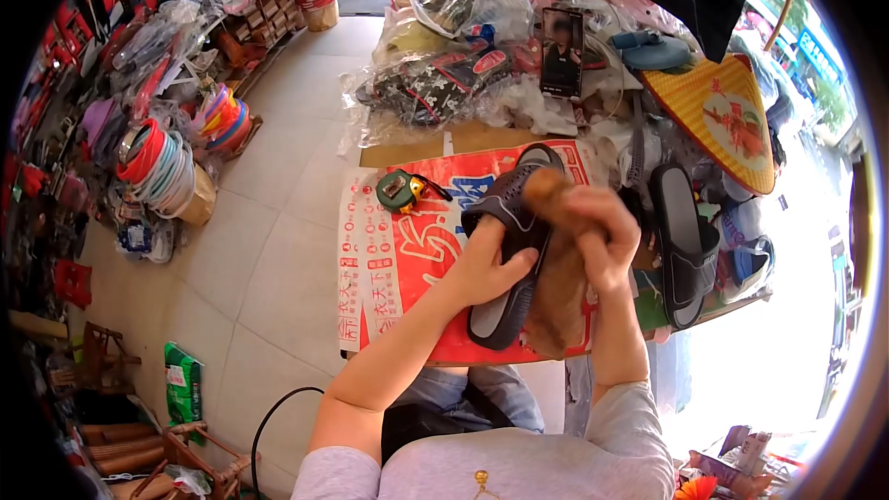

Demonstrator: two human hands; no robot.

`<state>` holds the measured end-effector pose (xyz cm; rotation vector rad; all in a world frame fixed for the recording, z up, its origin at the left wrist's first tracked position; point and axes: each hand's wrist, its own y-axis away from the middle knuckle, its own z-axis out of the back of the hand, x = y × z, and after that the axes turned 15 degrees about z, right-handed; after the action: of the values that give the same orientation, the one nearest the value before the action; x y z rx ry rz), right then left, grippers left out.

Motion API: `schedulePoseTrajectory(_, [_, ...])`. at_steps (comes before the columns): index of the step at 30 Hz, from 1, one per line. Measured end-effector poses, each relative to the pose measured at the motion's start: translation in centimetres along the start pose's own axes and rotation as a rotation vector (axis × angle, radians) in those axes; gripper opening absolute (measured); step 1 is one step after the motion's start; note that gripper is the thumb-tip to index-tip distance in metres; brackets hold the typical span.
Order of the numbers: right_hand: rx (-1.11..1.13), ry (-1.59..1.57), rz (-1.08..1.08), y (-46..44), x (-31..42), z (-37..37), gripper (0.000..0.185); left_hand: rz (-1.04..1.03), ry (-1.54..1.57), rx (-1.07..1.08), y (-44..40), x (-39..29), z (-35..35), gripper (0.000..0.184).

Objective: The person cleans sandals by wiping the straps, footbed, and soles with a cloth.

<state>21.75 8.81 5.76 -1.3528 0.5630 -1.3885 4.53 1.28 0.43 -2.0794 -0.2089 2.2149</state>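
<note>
over a red-and-white printed sheet (431, 259) reading "衣天下" near its left edge, the left hand (486, 264) grips a black open-toed slipper (500, 315), fingers hidden under its strap. a yellow pointed hat (718, 116) bears red "美". a green-and-yellow tape measure (398, 191) lies left of the slipper. the right hand (607, 236) is curled round a brown thing (548, 193), too blurred to name.
</note>
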Motion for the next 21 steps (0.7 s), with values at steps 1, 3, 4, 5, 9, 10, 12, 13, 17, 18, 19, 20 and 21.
schedulePoseTrajectory(1, [-0.069, 0.118, -0.052, 0.0, -0.7, -0.1, 0.043, 0.028, 0.068, 0.011, -0.1, 0.2, 0.0, 0.064])
schedulePoseTrajectory(3, [-0.137, 0.238, -0.099, -0.1, -1.5, -0.3, 0.045, 0.057, 0.127, 0.029, -0.2, 0.0, 0.1, 0.068])
schedulePoseTrajectory(4, [-0.065, 0.248, -0.105, -0.1, -1.6, -0.6, 0.046, 0.056, 0.126, 0.031, -0.1, 0.1, 0.0, 0.068])
schedulePoseTrajectory(5, [0.006, 0.257, -0.110, -0.1, -1.6, -0.7, 0.047, 0.075, 0.173, 0.034, -0.1, 0.2, -0.1, 0.068])
schedulePoseTrajectory(9, [0.199, -0.090, -0.017, 0.5, -0.5, 0.2, 0.051, 0.267, 0.308, 0.076, 0.0, -0.2, 0.7, 0.066])
schedulePoseTrajectory(10, [0.196, -0.093, -0.019, 0.5, -0.7, 0.0, 0.051, 0.271, 0.306, 0.076, 0.2, -0.3, 0.7, 0.066])
schedulePoseTrajectory(12, [-0.019, 0.181, -0.043, -0.1, -1.9, 0.0, 0.052, 0.240, 0.337, 0.078, 0.4, -0.5, 0.2, 0.062])
schedulePoseTrajectory(13, [-0.112, 0.127, -0.185, -0.4, -2.6, -0.2, 0.056, 0.243, 0.339, 0.087, 0.4, -0.5, 0.1, 0.062])
schedulePoseTrajectory(17, [0.057, 0.215, -0.185, -1.4, -2.4, -1.3, 0.057, 0.250, 0.301, 0.106, 0.2, -0.3, 0.1, 0.063])
schedulePoseTrajectory(18, [0.058, 0.213, -0.184, -1.2, -2.3, -0.7, 0.057, 0.227, 0.291, 0.114, 0.2, -0.2, 0.2, 0.062])
schedulePoseTrajectory(19, [0.149, 0.104, -0.128, -0.7, -2.3, 0.2, 0.056, 0.226, 0.290, 0.110, 0.1, -0.2, 0.2, 0.062])
schedulePoseTrajectory(20, [0.240, -0.006, -0.073, -0.5, -2.1, 0.7, 0.055, 0.252, 0.284, 0.099, 0.2, -0.3, 0.2, 0.061])
schedulePoseTrajectory(21, [0.281, -0.080, -0.009, -0.4, -1.8, 1.0, 0.054, 0.280, 0.277, 0.088, 0.2, -0.4, 0.2, 0.060])
